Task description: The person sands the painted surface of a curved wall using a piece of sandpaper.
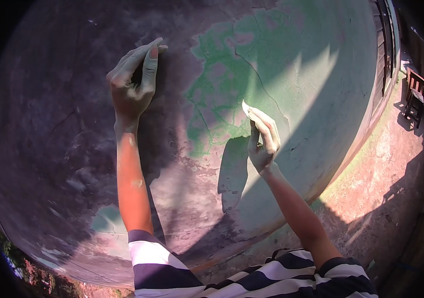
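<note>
Both hands are coated in pale dust or paste in front of a wall with worn, peeling paint [73,124]. My left hand [133,82] is raised at the upper left, thumb and fingers pinched together near the dark, bare part of the wall. Whatever is in that pinch is hidden. Lower and to the right, my right hand [265,136] is closed, with a small white pointed piece [245,108] showing at its fingertips. It is close to a green patch of paint [227,94] crossed by cracks, and its shadow falls on the wall.
A slatted window or shutter [383,49] is set in the wall at the upper right. Beyond the wall's edge, a wooden chair [415,97] stands on sunlit ground [366,174]. Plants and reddish ground [38,278] show at the lower left.
</note>
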`<state>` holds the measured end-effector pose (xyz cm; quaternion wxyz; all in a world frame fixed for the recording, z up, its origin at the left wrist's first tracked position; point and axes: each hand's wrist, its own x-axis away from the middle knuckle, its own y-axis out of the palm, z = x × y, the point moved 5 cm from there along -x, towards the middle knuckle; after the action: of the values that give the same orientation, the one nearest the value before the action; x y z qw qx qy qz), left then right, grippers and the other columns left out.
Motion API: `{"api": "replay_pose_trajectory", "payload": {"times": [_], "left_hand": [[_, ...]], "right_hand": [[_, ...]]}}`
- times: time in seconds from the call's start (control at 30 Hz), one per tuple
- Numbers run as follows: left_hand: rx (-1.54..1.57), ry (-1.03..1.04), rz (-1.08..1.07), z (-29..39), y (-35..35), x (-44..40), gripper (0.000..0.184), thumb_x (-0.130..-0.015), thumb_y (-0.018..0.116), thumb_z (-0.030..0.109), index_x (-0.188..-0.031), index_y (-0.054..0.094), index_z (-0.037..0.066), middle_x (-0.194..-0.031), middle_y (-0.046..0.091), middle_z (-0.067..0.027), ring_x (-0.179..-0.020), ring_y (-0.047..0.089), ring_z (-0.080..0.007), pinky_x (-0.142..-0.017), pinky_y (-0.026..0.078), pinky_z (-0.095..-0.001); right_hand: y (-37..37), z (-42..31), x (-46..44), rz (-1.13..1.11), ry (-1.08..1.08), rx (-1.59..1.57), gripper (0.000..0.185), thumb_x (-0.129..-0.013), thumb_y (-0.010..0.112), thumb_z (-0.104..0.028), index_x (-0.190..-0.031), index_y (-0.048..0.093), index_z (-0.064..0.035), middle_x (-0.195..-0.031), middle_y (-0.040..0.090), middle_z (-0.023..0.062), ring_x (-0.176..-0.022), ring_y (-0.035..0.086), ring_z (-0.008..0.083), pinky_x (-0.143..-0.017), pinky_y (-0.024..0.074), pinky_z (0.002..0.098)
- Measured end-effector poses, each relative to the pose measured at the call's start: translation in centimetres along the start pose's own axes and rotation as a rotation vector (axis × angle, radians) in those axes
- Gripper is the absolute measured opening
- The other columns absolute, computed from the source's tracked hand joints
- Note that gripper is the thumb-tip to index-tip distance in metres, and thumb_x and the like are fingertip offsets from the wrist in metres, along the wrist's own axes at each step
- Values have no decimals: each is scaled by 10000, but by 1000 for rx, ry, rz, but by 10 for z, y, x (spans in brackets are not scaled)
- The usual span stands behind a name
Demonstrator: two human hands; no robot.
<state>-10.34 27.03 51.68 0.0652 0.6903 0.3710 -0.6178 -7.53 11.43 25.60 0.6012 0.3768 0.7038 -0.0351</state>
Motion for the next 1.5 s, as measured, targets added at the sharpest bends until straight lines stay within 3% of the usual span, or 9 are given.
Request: {"api": "replay_pose_trajectory", "payload": {"times": [0.07,0.27,0.33,0.53,0.77,1.13,1.2,1.27,1.5], "left_hand": [[-136,285,-15,5,4,6,109,-895,705,99,-951,764,26,-913,756,-97,-910,730,-233,-801,554,-310],[-84,239,41,1,3,13,70,-869,720,80,-896,764,32,-863,751,-87,-920,731,-238,-801,550,-327],[-190,291,-26,8,3,17,93,-903,674,39,-917,759,4,-917,759,-91,-967,721,-237,-815,546,-316],[-294,431,69,18,2,31,35,-821,727,46,-835,745,20,-810,738,-87,-763,717,-224,-674,540,-304],[-185,553,185,20,16,62,112,-740,753,36,-851,748,44,-611,597,-19,-544,601,-143,-478,433,-267],[-140,498,123,41,41,93,277,-675,778,171,-923,758,50,-617,570,8,-562,595,-128,-493,450,-255],[-114,480,129,39,44,95,254,-680,761,132,-922,759,52,-601,558,13,-560,597,-122,-494,450,-249],[-122,531,99,39,44,95,113,-814,693,118,-875,740,36,-583,582,-3,-527,602,-140,-482,446,-256],[-209,552,184,33,43,22,119,-792,706,115,-879,738,40,-593,585,6,-534,601,-135,-482,437,-255]], "right_hand": [[10,3,-14,-60,-45,167,436,-806,635,84,-1224,662,-37,-1260,667,108,-1201,604,324,-1018,465,404],[49,6,7,-249,56,157,631,-811,654,35,-1421,504,-33,-1530,426,153,-1455,315,389,-1158,287,534],[48,1,11,-229,45,241,633,-817,652,36,-1427,499,-40,-1533,421,154,-1460,300,394,-1161,278,538],[40,13,-8,-224,53,111,719,-742,502,159,-1438,488,-22,-1527,420,180,-1456,318,376,-1179,259,522],[50,10,5,-125,58,97,645,-791,415,95,-1427,485,23,-1511,440,198,-1453,323,389,-1190,223,518],[51,14,16,-161,-7,87,536,-901,433,-4,-1434,456,55,-1504,428,241,-1442,327,424,-1186,224,523],[52,16,18,-176,-21,117,537,-907,433,-16,-1439,450,55,-1509,423,241,-1442,319,437,-1183,223,529],[51,16,17,-185,-11,93,541,-905,437,-16,-1441,447,54,-1510,420,243,-1443,314,441,-1181,220,535],[49,17,20,-236,34,95,523,-920,419,-8,-1438,448,61,-1518,399,258,-1451,302,438,-1185,198,530]]}}
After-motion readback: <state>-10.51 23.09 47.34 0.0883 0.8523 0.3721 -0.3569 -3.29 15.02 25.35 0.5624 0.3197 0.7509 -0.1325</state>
